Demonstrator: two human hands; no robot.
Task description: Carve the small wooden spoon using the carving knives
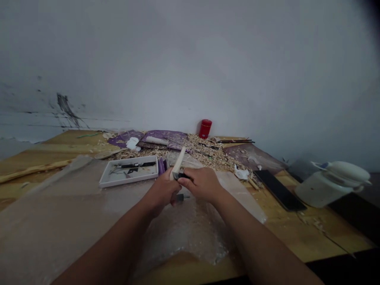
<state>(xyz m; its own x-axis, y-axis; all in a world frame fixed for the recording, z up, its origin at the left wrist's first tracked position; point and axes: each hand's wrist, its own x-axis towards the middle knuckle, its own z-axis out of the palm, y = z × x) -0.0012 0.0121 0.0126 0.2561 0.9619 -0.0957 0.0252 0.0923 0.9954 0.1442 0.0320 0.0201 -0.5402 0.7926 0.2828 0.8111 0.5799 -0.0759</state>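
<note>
My left hand (pixel 164 190) is closed around a pale wooden stick (pixel 179 158), whose far end points up and away from me. My right hand (pixel 203 183) grips the black handle of a carving knife (pixel 181 175), and its blade lies against the stick close to my left fingers. Most of the blade is hard to make out. Below my hands, a small dark block-like object (pixel 180 197) shows beside my left fingers; its kind is unclear. Under both hands spreads a clear plastic sheet (pixel 118 221).
A white tray (pixel 103 180) with tools lies left of my hands. Wood shavings (pixel 219 156) cover the back, near a red canister (pixel 205 129). At right are a black phone (pixel 279 190) and a lidded white container (pixel 317 190). A long wooden stick (pixel 35 170) lies far left.
</note>
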